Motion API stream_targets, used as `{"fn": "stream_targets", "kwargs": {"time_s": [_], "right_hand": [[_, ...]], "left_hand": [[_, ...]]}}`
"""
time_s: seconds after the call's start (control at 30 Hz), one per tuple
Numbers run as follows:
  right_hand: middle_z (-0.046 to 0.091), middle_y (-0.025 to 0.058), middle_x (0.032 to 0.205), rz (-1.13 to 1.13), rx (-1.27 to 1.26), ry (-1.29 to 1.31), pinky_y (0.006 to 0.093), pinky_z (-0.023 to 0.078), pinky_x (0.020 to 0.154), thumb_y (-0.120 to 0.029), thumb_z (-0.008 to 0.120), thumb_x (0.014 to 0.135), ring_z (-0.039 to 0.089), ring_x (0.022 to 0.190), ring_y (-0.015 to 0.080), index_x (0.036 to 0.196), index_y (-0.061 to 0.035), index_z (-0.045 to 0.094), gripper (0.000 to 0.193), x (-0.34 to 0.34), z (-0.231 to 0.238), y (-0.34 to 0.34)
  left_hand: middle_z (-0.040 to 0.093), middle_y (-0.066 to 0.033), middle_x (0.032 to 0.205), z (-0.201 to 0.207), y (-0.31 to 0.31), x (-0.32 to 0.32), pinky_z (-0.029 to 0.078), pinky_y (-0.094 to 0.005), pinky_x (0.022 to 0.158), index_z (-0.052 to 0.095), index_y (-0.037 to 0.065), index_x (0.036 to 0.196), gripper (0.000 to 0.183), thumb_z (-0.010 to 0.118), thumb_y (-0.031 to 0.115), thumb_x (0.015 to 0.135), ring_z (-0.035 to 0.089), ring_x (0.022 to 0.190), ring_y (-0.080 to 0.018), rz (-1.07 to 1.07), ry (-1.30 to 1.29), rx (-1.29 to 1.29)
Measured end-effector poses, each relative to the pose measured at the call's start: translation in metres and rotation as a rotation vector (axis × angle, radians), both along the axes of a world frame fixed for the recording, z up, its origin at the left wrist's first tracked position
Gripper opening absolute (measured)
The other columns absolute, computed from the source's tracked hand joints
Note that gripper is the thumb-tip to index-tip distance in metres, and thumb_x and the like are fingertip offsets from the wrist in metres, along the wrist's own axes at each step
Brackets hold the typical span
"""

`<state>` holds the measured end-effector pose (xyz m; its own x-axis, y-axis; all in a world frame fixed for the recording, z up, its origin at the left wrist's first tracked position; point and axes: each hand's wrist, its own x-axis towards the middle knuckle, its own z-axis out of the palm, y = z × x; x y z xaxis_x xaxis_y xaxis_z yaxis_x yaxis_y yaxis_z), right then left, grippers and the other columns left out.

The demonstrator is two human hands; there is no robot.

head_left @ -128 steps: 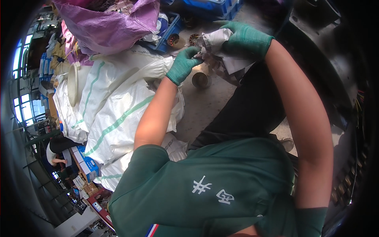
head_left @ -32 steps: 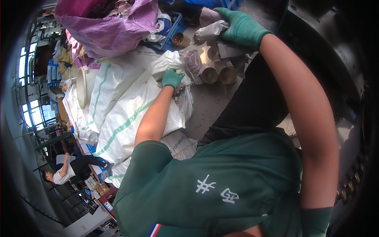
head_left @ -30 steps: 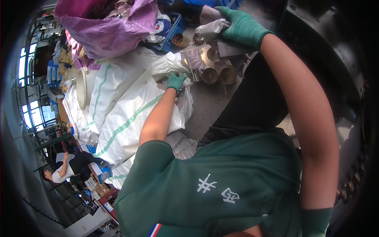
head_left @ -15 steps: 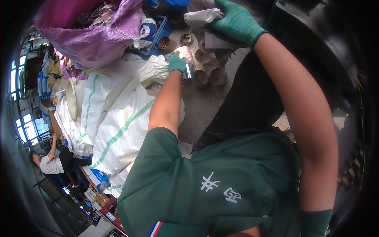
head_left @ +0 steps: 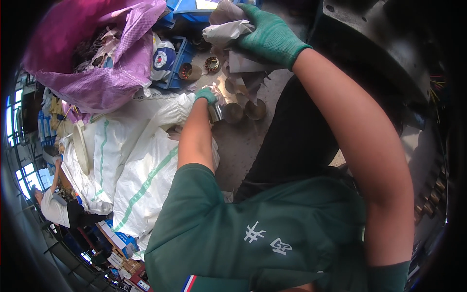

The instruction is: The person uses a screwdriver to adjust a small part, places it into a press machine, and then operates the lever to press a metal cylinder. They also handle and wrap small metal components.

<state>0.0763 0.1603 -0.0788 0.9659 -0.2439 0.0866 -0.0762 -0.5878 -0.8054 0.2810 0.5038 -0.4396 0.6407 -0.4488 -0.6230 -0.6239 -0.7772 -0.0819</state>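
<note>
In a green knitted glove, my right hand [head_left: 272, 36] is closed on crumpled whitish paper [head_left: 227, 32] at the top. Whether the paper wraps something is hidden. My left hand [head_left: 206, 95], gloved alike, is curled low beside pinkish-white crumpled material [head_left: 216, 90] and a shiny metal cylinder [head_left: 216, 113]. Its fingertips are hidden, so what it grips does not show. Two round metal sleeves, one dull [head_left: 232, 113] and one browner [head_left: 255, 109], stand right of that cylinder. Beyond them lie a ring with a notched inside [head_left: 212, 64] and another sleeve [head_left: 190, 72].
A purple woven sack [head_left: 104, 85] of scraps stands at the upper left. White woven sacks [head_left: 146, 160] with green stripes fill the left. A blue crate [head_left: 181, 63] lies behind my left hand, dark machinery [head_left: 374, 44] at the right. Far left, another person [head_left: 56, 207] reaches up.
The view has shifted, so the sacks and metal pieces sit lower and farther left. My right hand still holds the crumpled paper. My left hand stays by the shiny cylinder.
</note>
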Motion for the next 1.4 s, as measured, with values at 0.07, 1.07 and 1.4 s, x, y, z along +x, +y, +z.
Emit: {"fn": "stream_targets", "kwargs": {"time_s": [0.07,1.07,1.4], "right_hand": [[0.073,0.0237,0.121,-0.011,-0.003,0.011,0.0444,0.057,0.1,-0.031,0.08,0.081,0.073,0.109,0.0379,0.146,-0.0122,0.057,0.072,-0.002,-0.004,-0.005],[0.075,0.0222,0.112,0.124,-0.027,-0.016,0.0409,0.058,0.098,-0.032,0.078,0.086,0.075,0.103,0.0289,0.133,-0.0007,0.066,0.058,-0.001,-0.004,0.036],[0.074,0.0228,0.115,0.104,0.029,-0.006,0.0407,0.058,0.097,-0.032,0.079,0.084,0.075,0.104,0.0292,0.139,-0.0025,0.058,0.066,0.007,-0.014,0.025]], "left_hand": [[0.072,-0.0246,0.124,0.006,-0.003,-0.025,0.057,-0.0456,0.098,0.076,0.011,0.115,0.046,0.079,0.032,0.075,0.071,0.114,-0.0388,0.226,-0.008,-0.26],[0.074,-0.0091,0.113,0.239,0.014,-0.123,0.055,-0.0339,0.092,0.068,0.001,0.127,0.033,0.071,0.008,0.096,0.07,0.101,-0.0226,0.647,0.586,-1.088],[0.05,-0.0178,0.151,0.193,0.179,-0.257,0.047,-0.0513,0.11,0.056,0.001,0.141,0.063,0.073,0.017,0.082,0.049,0.139,-0.0429,-0.276,0.086,0.066]]}}
